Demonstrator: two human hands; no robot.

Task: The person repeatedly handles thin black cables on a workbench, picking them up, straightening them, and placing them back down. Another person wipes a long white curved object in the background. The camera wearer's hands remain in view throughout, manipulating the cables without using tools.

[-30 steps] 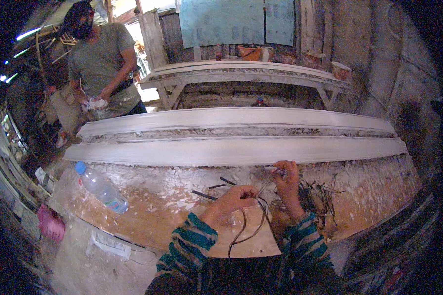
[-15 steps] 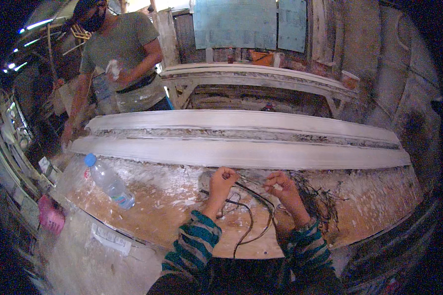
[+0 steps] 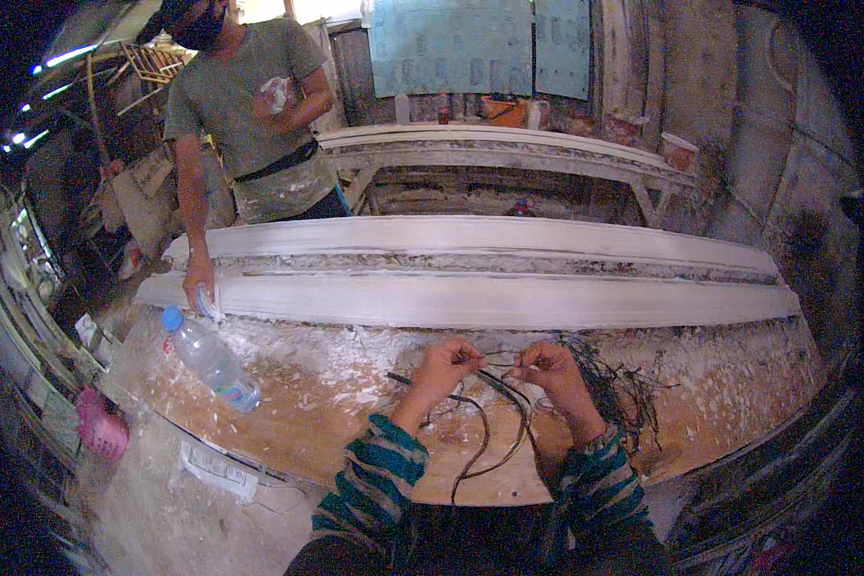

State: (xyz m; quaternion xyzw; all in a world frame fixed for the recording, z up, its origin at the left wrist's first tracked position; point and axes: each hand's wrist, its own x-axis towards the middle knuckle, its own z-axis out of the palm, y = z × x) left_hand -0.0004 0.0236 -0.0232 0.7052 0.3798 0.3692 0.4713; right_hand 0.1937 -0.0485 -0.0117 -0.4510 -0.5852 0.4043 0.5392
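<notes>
My left hand [image 3: 446,369] is closed in a pinch on a thin black cord [image 3: 523,408], whose dark loops hang down over the board. Close by on the right, my right hand [image 3: 553,372] pinches what looks like a fine strand of it, and a short dark line spans the gap between both hands. Another length of the cord curves below my left hand toward the table's front edge. Just right of my right hand lies a tangled heap of dark, thin strands [image 3: 626,394].
Two long white moulded strips [image 3: 490,296] cross the worktable [image 3: 307,389] beyond my hands. A clear bottle [image 3: 211,360] with a blue cap lies at left. Across the table, a co-worker [image 3: 250,125] reaches onto the near strip's left end. Another bench [image 3: 509,144] stands behind.
My hands have come closer together, with a strand now stretched between them. The co-worker has moved right and now touches the near strip with a pale object in hand.
</notes>
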